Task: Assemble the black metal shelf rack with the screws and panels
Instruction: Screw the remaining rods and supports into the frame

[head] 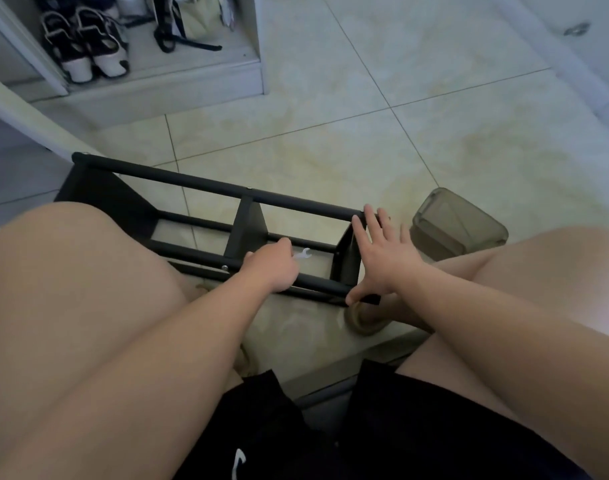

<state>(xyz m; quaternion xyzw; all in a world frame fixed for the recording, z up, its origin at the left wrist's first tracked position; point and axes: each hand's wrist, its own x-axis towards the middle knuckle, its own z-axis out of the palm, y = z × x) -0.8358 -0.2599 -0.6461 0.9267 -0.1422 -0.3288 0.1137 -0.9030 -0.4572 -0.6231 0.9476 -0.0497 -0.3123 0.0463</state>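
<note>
The black metal shelf rack point(199, 187) lies on its side on the tiled floor between my knees, with round bars and three upright black panels. My left hand point(273, 266) is curled over the near bar and grips a small silver wrench point(304, 254), whose open jaw pokes out to the right. My right hand point(382, 258) lies spread across the rack's right end; its fingers reach the far bar and its thumb touches the near bar beside the right panel point(346, 258). A screw head point(224, 268) shows on the near bar.
A translucent grey plastic container point(458, 226) sits on the floor just right of the rack. A white cabinet point(178, 81) at the back left holds shoes point(84, 46). My bare legs flank the rack, and open tile lies beyond it.
</note>
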